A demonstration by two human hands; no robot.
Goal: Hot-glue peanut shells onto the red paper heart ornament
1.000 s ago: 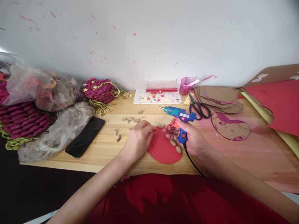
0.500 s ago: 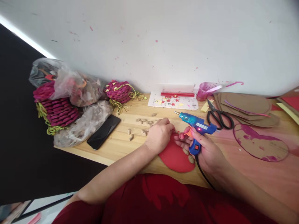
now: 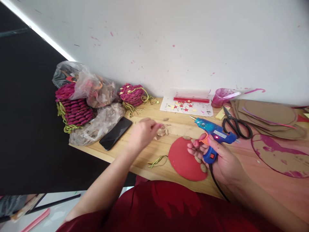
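Note:
In my right hand (image 3: 220, 154) is a blue hot glue gun (image 3: 213, 132), its nozzle pointing up and left and a red light glowing on its side. The fingers wrap its handle by the orange trigger. Beneath the fingers lies a red disc (image 3: 184, 161) with several tan, nut-like shells (image 3: 203, 167) along its right and upper edge. My left hand (image 3: 142, 135), fingers curled, is over the wood beside a small heap of loose shells (image 3: 162, 131). Whether it holds one is hidden. A loop of green and yellow thread (image 3: 157, 161) trails left from the disc.
Scissors (image 3: 238, 125) and stacked cardboard pieces (image 3: 267, 112) lie to the right, near a pink cup (image 3: 220, 98). Star cutouts rest on a white sheet (image 3: 166, 108) at the back. A phone (image 3: 116, 133), plastic bags (image 3: 96, 125) and magenta woven pieces (image 3: 78, 111) occupy the left.
My left hand has left the red disc and moved left to the loose shells, uncovering the thread loop. The glue gun stays in my right hand. The view has shifted left.

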